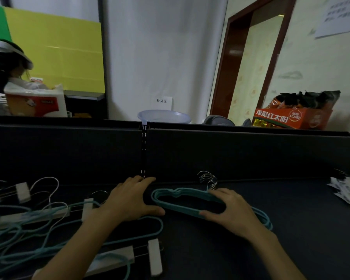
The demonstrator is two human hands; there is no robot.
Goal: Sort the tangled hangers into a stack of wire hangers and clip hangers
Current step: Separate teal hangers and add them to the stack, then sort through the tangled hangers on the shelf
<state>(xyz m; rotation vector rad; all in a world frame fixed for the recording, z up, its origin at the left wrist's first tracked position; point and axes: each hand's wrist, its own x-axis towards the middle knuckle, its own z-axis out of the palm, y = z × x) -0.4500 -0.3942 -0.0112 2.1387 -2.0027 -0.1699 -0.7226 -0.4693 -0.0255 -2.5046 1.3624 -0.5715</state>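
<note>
A stack of teal wire hangers [176, 196] lies on the dark table [291, 229], silver hooks [208, 179] pointing toward the back panel. My right hand [228, 211] rests flat on the stack's right half, fingers spread, thumb at the lower bar. My left hand [131, 199] lies open at the stack's left end, thumb touching the lower bar. At the left a tangled pile [38, 225] mixes teal wire hangers with white clip hangers. One white clip [155, 257] sits near the front.
A dark partition panel [230, 154] walls off the table's back. White clip hangers [346, 190] lie at the far right edge. Behind the panel stand a plastic basin [164, 116], an orange box [287, 117] and a seated person [6, 65] at the left.
</note>
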